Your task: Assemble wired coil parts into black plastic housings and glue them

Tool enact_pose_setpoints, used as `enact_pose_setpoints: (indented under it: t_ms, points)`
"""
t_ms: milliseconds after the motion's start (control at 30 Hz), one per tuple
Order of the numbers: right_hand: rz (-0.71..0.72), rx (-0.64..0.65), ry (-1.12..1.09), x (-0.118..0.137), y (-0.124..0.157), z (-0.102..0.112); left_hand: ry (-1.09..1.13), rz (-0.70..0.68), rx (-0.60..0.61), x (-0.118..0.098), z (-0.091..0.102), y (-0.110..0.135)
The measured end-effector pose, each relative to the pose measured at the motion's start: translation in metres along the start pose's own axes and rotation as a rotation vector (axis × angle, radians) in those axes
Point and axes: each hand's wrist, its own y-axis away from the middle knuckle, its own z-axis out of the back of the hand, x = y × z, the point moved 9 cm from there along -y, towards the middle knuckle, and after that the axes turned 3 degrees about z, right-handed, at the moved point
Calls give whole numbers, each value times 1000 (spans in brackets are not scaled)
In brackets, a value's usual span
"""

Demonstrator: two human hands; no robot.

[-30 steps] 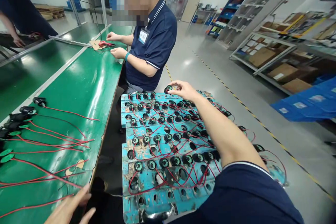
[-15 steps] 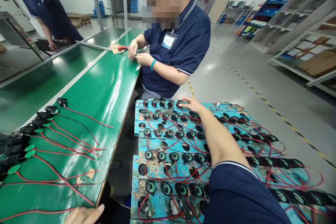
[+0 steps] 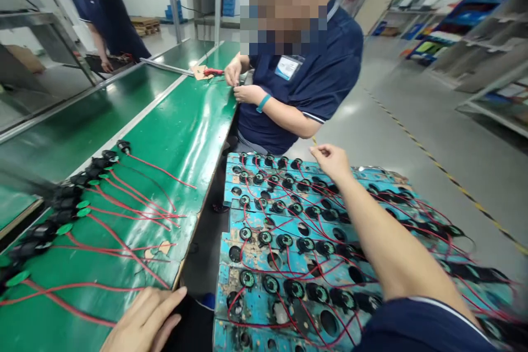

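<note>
My right hand hovers over the far edge of a worn blue board, fingers loosely curled, with nothing visible in them. Just left of it sits the end one of several round black parts in the board's far row. More such parts with green faces and red wires stand in rows; my right forearm hides some. At the bottom, my left hand lies over the edge of the green bench, fingers stretched out and holding nothing. Black parts with red wires line the bench near it.
Across the board a co-worker stands at the bench, both hands together near a red-handled tool. Another person is at the far left. Shelving stands at the right, beyond a yellow-black floor line.
My right hand has come off the end part of the far row and moved right. My left hand has come further into view at the bench edge. The view has shifted left.
</note>
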Motion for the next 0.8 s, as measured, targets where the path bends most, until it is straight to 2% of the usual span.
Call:
enact_pose_setpoints:
  t_ms: [100, 200, 267, 300, 367, 433, 533, 600, 667, 733, 800]
  points:
    - [245, 11, -82, 91, 37, -8, -10, -15, 3, -13, -1, 0]
    - [558, 107, -243, 188, 94, -37, 35, -125, -129, -32, 9, 8]
    - [919, 177, -396, 256, 148, -54, -28, -8, -261, -18, 28, 16]
    - [1083, 262, -462, 284, 178, -65, -103, 101, -315, -4, 42, 23]
    - [1331, 430, -624, 330, 236, -80, -272, 429, -397, 35, 83, 49]
    - [1450, 605, -719, 362, 285, -96, -393, 717, -485, 74, 141, 89]
    - [1515, 774, -786, 390, 341, -113, -521, 1068, -601, 129, 232, 162]
    - [1534, 840, -792, 399, 367, -122, -557, 1282, -607, 166, 274, 208]
    - [1550, 892, -782, 406, 388, -129, -545, 1434, -570, 199, 294, 245]
    - [1561, 923, -773, 412, 403, -132, -515, 1508, -524, 222, 296, 267]
    - [1565, 935, -768, 419, 414, -132, -490, 1520, -502, 236, 292, 277]
